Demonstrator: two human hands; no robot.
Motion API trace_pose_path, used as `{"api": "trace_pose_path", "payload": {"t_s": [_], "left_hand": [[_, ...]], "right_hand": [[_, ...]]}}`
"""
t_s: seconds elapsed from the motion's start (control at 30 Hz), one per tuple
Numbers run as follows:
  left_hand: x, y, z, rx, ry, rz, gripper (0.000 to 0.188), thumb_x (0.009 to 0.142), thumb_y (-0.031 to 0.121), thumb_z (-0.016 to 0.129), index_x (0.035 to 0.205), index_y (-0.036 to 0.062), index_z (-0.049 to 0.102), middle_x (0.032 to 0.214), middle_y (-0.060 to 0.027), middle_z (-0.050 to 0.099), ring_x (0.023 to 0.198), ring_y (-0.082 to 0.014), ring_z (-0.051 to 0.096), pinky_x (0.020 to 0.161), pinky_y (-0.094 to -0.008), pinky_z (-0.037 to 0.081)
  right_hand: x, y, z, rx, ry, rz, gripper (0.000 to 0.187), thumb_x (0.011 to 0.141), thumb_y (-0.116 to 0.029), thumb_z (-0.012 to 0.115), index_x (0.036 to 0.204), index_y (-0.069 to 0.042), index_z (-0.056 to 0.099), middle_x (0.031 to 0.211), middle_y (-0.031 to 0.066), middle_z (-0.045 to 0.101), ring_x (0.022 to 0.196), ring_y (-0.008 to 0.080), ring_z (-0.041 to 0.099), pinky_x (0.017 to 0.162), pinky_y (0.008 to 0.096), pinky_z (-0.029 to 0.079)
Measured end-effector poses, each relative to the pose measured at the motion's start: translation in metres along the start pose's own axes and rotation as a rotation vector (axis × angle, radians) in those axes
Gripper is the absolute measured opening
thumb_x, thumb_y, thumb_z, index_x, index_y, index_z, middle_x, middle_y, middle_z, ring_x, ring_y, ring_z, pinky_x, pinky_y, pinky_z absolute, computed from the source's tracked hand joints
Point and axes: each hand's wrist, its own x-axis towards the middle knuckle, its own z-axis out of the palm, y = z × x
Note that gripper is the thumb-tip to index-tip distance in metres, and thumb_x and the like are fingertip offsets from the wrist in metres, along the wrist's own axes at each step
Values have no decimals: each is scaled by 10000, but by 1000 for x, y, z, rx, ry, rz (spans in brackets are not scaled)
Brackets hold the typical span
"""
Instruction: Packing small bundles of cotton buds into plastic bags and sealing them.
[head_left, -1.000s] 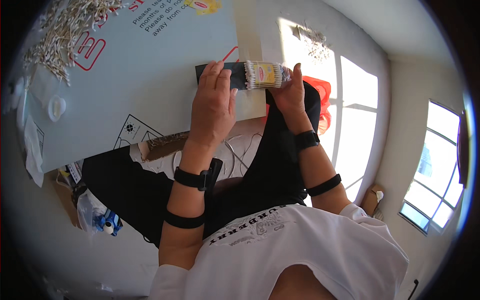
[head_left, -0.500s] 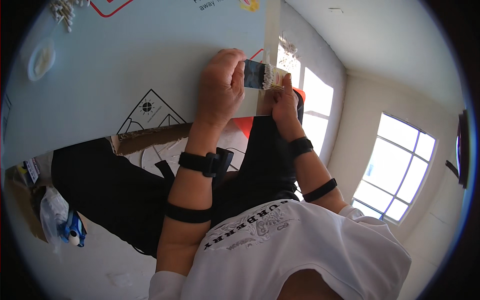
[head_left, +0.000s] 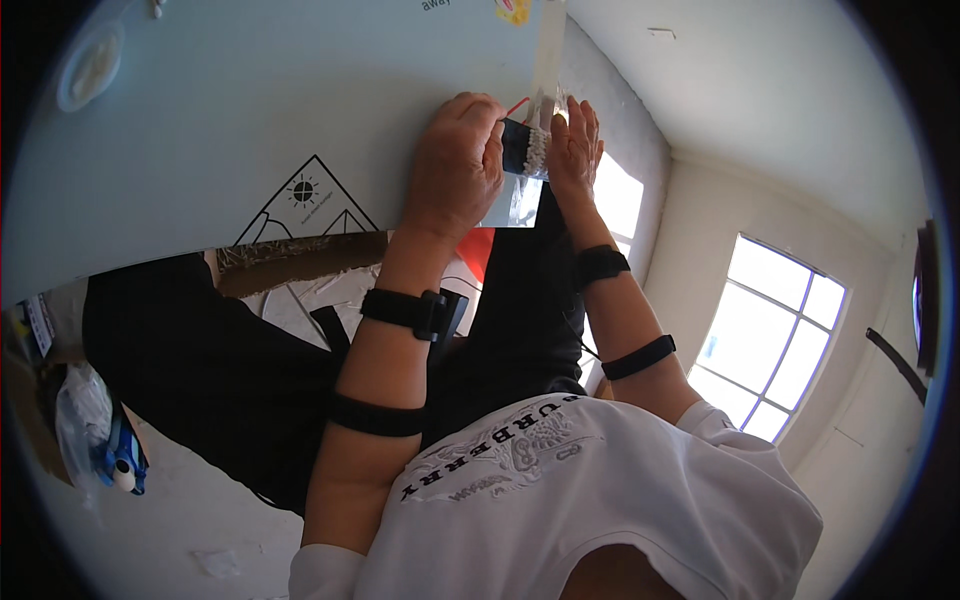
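Note:
My left hand point(head_left: 458, 165) is closed round a small dark packet point(head_left: 515, 145) at the right edge of the pale blue tabletop point(head_left: 250, 110). White cotton swabs point(head_left: 537, 150) stick out of the packet's right end, their heads bunched together. Against that end lies my right hand point(head_left: 574, 150), its fingers stretched out and fairly straight, the palm side toward the swabs. Whether the palm touches every swab is hidden. Most of the packet is covered by the left fingers.
A white oval dish point(head_left: 92, 66) with pale contents sits at the far left, near a loose cotton swab point(head_left: 157, 8). Under the table edge is an open cardboard box point(head_left: 300, 255) holding thin sticks. A plastic bag point(head_left: 85, 415) lies at lower left.
My right hand has gone from gripping the swab end with thumb and fingers to lying flat against it. My left hand still holds the packet. The view has shifted slightly.

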Motion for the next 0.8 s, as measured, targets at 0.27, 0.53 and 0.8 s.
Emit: {"api": "trace_pose_path", "payload": {"t_s": [0.27, 0.53, 0.8], "left_hand": [[1, 1, 2, -12, 0, 1, 83, 889, -6, 576, 962, -32, 605, 983, -180, 656, 919, -359, 637, 818, -370, 518], [1, 0, 3, 0, 11, 14, 79, 886, -11, 581, 959, -30, 604, 985, -184, 654, 918, -362, 637, 816, -372, 519], [0, -2, 5, 4, 17, 24, 72, 883, -13, 587, 950, -31, 605, 972, -184, 655, 917, -362, 640, 814, -375, 524]], "right_hand": [[-4, -1, 7, 32, -25, -1, 560, 1011, -477, 352, 1466, -151, 379, 1537, 131, 299, 1459, 298, 197, 1164, 544, 72], [-3, 4, 13, 44, 3, -84, 530, 1020, -451, 340, 1457, -154, 389, 1511, 132, 346, 1449, 295, 228, 1153, 562, 83], [-4, 4, 14, 35, 2, -89, 521, 1026, -444, 329, 1456, -156, 389, 1504, 133, 355, 1443, 295, 241, 1151, 564, 90]]}}
